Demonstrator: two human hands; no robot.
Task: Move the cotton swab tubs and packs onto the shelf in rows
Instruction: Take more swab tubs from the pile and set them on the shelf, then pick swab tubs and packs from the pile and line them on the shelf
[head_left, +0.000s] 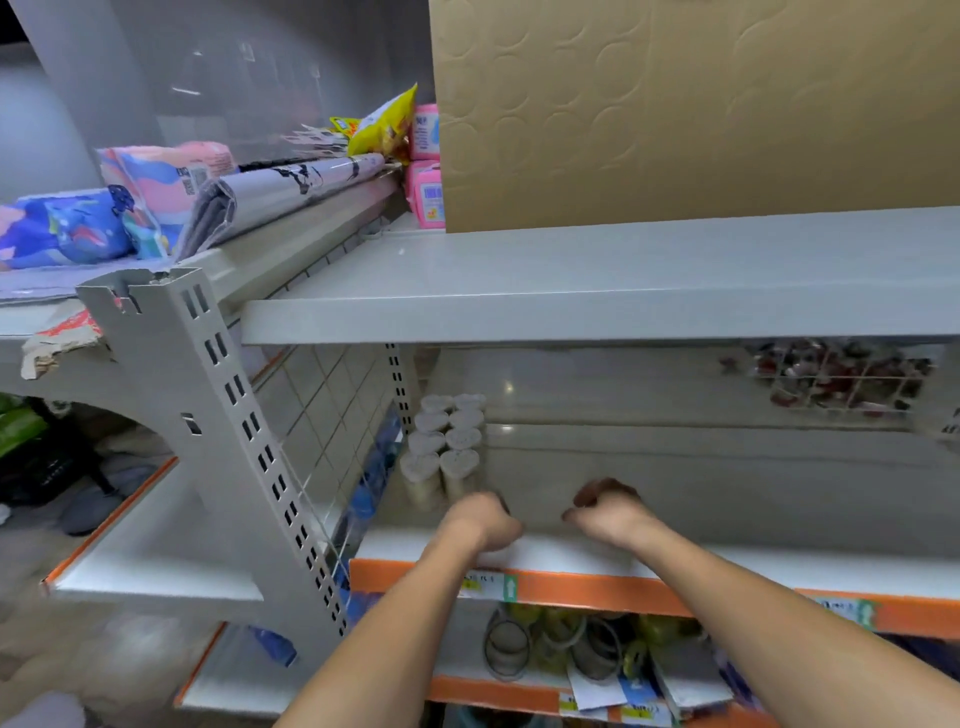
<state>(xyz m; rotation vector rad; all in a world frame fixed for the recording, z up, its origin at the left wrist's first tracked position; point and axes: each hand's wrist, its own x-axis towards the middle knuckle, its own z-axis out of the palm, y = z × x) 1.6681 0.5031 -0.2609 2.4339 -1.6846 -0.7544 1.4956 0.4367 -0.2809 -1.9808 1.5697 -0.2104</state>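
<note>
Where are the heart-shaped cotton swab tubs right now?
Head view: the heart-lidded tubs stand in two rows at the middle shelf's left end, beside the wire grid, just beyond the left hand.

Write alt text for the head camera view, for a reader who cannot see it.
Two bare hands, the left hand and the right hand, reach with curled fingers over a white shelf with an orange front edge. Heart-lidded cotton swab tubs stand in two rows at its left end. A cardboard box sits on the shelf above.
</note>
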